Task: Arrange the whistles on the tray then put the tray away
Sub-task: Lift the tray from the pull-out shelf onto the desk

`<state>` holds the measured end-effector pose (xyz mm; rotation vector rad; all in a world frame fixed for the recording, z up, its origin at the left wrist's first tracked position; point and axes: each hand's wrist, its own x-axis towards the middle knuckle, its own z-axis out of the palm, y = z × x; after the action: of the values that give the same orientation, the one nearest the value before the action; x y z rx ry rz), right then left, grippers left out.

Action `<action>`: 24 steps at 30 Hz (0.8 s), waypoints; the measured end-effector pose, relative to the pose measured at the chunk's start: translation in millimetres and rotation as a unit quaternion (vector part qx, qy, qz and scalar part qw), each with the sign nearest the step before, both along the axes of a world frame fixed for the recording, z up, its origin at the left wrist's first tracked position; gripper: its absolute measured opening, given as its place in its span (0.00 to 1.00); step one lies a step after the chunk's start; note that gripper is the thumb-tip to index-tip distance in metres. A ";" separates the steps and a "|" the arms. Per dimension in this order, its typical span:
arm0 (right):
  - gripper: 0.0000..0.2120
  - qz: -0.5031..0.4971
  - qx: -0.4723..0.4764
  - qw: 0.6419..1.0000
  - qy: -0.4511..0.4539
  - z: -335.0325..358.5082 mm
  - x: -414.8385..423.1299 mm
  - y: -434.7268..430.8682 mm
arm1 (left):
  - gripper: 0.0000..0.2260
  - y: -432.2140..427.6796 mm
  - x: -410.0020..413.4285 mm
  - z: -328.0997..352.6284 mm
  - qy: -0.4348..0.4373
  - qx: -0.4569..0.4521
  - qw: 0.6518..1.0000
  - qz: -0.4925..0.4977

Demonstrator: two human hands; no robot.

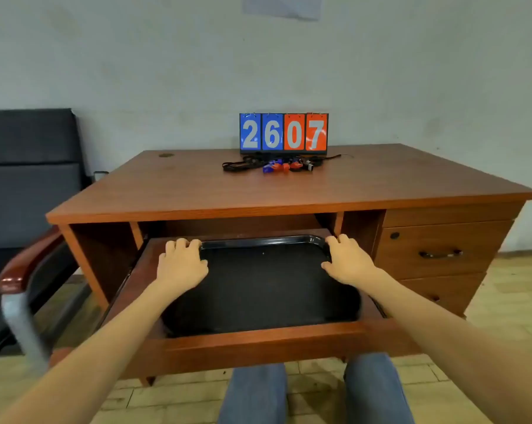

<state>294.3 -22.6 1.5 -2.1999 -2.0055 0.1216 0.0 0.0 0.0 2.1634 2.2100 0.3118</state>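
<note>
A black tray [264, 289] lies inside the pulled-out wooden drawer [258, 335] under the desk top. My left hand [182, 261] grips the tray's far left corner, fingers curled over the rim. My right hand [347, 261] grips the far right corner the same way. A heap of whistles [281, 167], blue, red and black with black lanyards, lies on the desk top near the back, in front of the scoreboard. The tray holds nothing.
A flip scoreboard [284, 133] reading 2607 stands at the desk's back edge. Closed drawers with a handle [440, 254] sit at the right. An office chair armrest [23, 267] is close on the left. My knees [313, 393] are below the drawer.
</note>
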 end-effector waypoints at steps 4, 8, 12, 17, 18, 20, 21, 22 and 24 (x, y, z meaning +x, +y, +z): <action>0.23 -0.039 -0.038 0.998 -0.036 -8.6 -0.7 -6.0 | 0.20 -6.9 -14.8 -5.1 0.076 -0.047 0.993 0.077; 0.19 -0.061 -0.027 0.995 -0.070 -9.6 -2.8 -9.8 | 0.15 -8.0 -15.9 -9.2 0.083 -0.055 0.991 0.091; 0.16 -0.073 -0.028 0.995 -0.068 -11.3 -0.8 -10.6 | 0.07 -5.0 -20.6 -9.1 0.059 -0.074 0.989 0.111; 0.18 -0.098 -0.005 0.995 0.022 -15.1 4.1 -10.8 | 0.09 -7.6 -19.0 -10.1 0.031 -0.059 0.991 0.119; 0.18 -0.104 0.002 0.994 0.042 -15.5 5.1 -11.7 | 0.07 -8.4 -18.9 -10.4 0.020 -0.056 0.991 0.119; 0.18 -0.116 0.019 0.990 0.074 -17.3 6.9 -14.2 | 0.04 -10.0 -19.1 -12.0 -0.003 -0.049 0.991 0.121; 0.18 -0.122 0.027 0.989 0.082 -18.6 7.6 -15.6 | 0.05 -10.7 -19.3 -12.9 -0.014 -0.050 0.991 0.124; 0.18 -0.129 0.035 0.987 0.087 -19.8 8.2 -17.3 | 0.07 -10.7 -19.6 -14.1 -0.024 -0.050 0.990 0.128; 0.18 -0.141 0.049 0.984 0.101 -22.0 11.0 -20.6 | 0.10 -9.2 -21.3 -18.7 -0.051 -0.046 0.989 0.128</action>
<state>305.3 -43.1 -20.5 -2.2788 -1.5448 0.1965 -21.3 -9.2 -18.7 1.7782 2.3925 0.3130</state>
